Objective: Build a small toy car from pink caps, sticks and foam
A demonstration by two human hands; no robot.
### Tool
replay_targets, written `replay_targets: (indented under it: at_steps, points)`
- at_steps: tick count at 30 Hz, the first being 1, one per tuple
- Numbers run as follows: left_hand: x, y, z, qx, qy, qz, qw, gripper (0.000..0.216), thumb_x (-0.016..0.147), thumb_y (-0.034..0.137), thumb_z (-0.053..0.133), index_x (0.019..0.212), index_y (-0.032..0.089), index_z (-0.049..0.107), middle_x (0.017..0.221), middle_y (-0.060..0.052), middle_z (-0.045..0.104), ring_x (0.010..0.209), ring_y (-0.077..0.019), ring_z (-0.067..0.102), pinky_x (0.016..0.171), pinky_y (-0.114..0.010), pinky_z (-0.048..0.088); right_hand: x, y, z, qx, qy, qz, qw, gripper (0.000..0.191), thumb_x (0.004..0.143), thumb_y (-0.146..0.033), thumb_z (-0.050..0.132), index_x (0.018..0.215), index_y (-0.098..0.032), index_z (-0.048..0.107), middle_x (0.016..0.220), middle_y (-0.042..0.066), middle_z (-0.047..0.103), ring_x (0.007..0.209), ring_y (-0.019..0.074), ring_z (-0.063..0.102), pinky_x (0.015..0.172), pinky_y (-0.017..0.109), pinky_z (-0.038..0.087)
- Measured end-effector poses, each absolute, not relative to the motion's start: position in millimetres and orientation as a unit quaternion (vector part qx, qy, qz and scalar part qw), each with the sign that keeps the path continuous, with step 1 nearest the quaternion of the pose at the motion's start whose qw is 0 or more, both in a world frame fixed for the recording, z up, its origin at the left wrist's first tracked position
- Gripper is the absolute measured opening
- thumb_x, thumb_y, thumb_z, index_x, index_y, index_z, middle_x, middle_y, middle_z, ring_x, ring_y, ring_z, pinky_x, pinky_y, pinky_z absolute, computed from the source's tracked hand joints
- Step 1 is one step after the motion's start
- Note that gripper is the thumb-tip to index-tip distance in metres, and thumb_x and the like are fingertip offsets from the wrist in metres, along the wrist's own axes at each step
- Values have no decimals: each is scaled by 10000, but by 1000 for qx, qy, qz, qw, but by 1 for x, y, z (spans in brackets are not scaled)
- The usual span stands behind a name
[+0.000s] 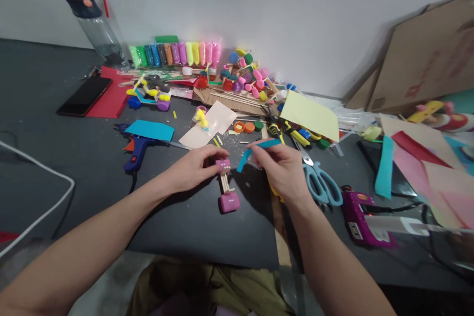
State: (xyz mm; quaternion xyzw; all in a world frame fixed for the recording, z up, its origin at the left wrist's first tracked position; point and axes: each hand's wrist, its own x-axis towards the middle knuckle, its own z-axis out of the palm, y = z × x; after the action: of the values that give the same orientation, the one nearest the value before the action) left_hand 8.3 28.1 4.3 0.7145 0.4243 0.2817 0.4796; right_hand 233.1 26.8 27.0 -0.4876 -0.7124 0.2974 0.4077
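A small model made of two pink caps (229, 201) joined by wooden sticks (224, 181) lies on the dark table (185, 217). My left hand (194, 168) pinches its upper pink cap. My right hand (282, 168) is closed on a blue foam strip (255, 150) that points left toward the model. A wooden ruler (278, 222) lies under my right wrist.
Teal scissors (321, 183) and a purple glue gun (365, 217) lie right of my right hand. A blue glue gun (138, 150), blue foam sheet (150, 130), phone (84, 96), water bottle (97, 27), clay sticks (174, 53), coloured caps (246, 79), yellow paper (310, 115) and cardboard (425, 59) crowd the back.
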Motion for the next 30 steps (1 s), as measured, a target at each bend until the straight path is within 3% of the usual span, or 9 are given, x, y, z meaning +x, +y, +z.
replay_targets:
  at_steps: [4,9,15,22,25,28,30]
  points:
    - [7,25,8,754,398,259,454,362,910,272,605,1262,193,643,1253,-94,687,1147,-236,625,1006,-350,463,242,36,23,-541,-673,324,385,349,900,-400,605,625,-190,557,553,-35,486,522,113,389,506,261,314]
    - [5,23,10,829,330,216,395,519,857,69,517,1356,202,561,1357,-102,625,1272,-247,531,1118,-394,392,243,40,16,-534,-695,366,312,320,859,-404,623,629,-186,582,579,-35,518,561,125,421,551,262,334]
    - [1,27,11,868,331,170,329,270,985,204,487,1225,189,608,1247,-119,627,1171,-246,560,1039,-385,430,239,36,16,-542,-699,350,308,297,880,-382,622,660,-184,597,613,-30,497,629,138,412,596,268,314]
    - [-20,32,32,849,361,167,349,134,928,256,588,1039,209,646,1052,-50,663,981,-209,612,888,-322,471,256,38,28,-531,-654,416,342,264,893,-411,617,756,-188,651,705,5,633,656,159,545,624,282,419]
    - [-37,36,45,780,425,245,389,184,844,317,720,1006,232,699,1035,-24,697,921,-198,639,829,-301,493,251,24,34,-458,-651,541,274,325,910,-470,599,762,-194,690,734,37,719,671,187,671,626,301,517]
    - [-52,42,52,626,473,457,420,281,749,320,840,989,238,719,968,6,721,847,-180,656,766,-295,531,226,8,28,-369,-656,625,207,385,842,-546,680,704,-190,726,723,52,746,662,203,716,627,315,571]
    - [-56,46,53,535,468,569,413,306,714,308,881,960,232,717,890,33,716,797,-157,649,760,-301,547,208,5,18,-358,-656,625,224,377,764,-555,764,694,-186,737,731,50,745,651,192,703,620,301,568]
